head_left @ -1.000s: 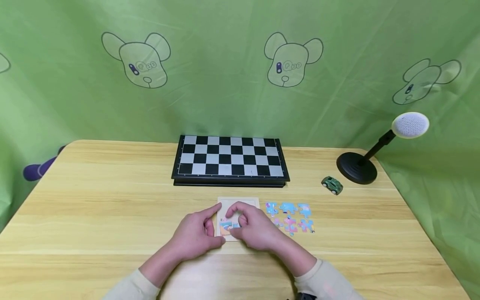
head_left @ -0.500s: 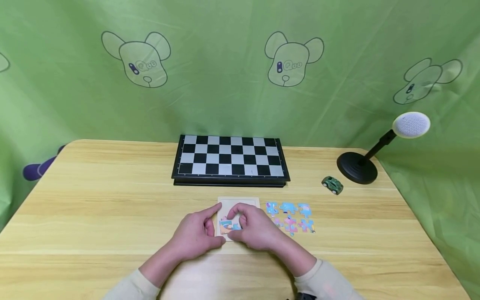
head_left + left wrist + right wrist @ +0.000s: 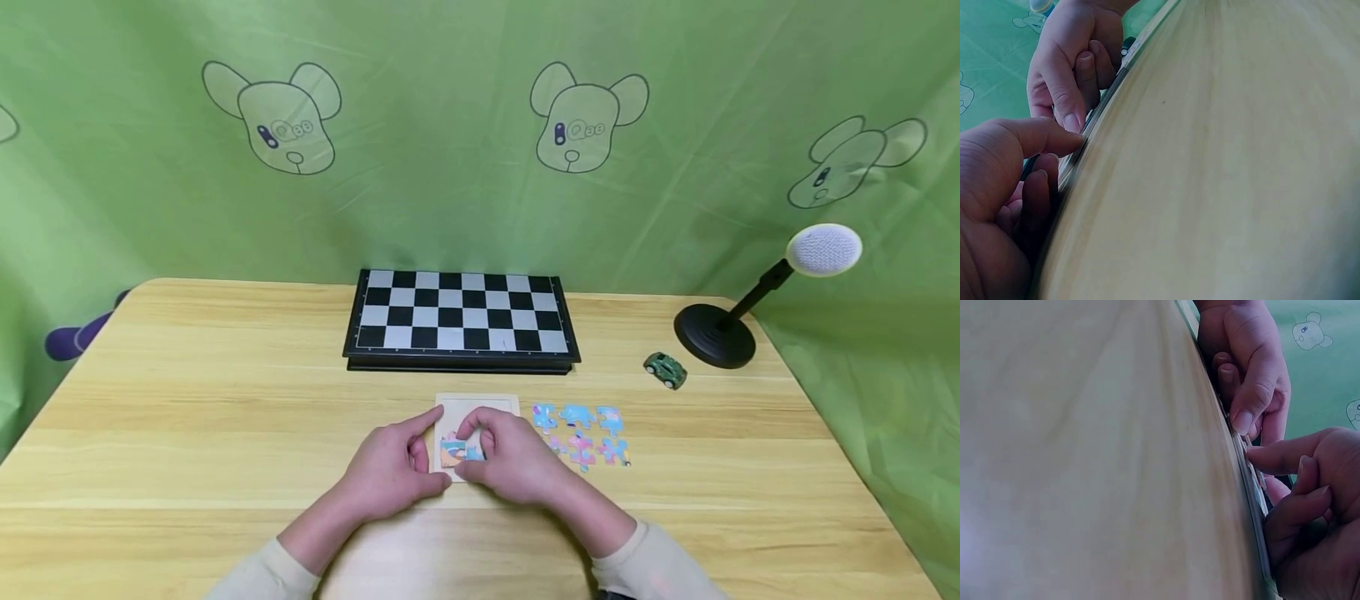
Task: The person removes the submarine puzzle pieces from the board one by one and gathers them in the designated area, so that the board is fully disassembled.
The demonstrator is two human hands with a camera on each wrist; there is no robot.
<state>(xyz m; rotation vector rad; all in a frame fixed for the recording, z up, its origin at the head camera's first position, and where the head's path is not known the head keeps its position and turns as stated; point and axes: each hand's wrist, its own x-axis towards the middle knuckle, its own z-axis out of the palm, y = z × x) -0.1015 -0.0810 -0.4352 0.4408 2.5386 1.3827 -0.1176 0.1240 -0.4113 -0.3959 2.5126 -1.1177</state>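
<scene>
A pale wooden puzzle frame (image 3: 491, 398) lies on the table in front of the person. My left hand (image 3: 390, 469) holds its left side, index finger at the left edge and thumb at the lower left corner. Reaching in from the right, my right hand (image 3: 517, 457) pinches an orange-and-blue puzzle piece (image 3: 452, 453) between index finger and thumb, over the frame's lower left part. A bluish piece (image 3: 474, 453) shows beside it, partly hidden by the fingers. Both wrist views look low along the table edge, showing the left thumb (image 3: 1063, 136) and right thumb (image 3: 1272, 456) close together.
Several loose jigsaw pieces (image 3: 581, 448) lie right of the frame. A folded chessboard (image 3: 462, 363) sits behind it. Farther right are a green toy car (image 3: 665, 370) and a black stand (image 3: 712, 335) with a round white head. Green cloth (image 3: 450, 192) hangs behind the table (image 3: 225, 400).
My right thumb has slid left to the lower edge of the orange-and-blue piece, which has shifted slightly up and right. The left hand stays on the frame.
</scene>
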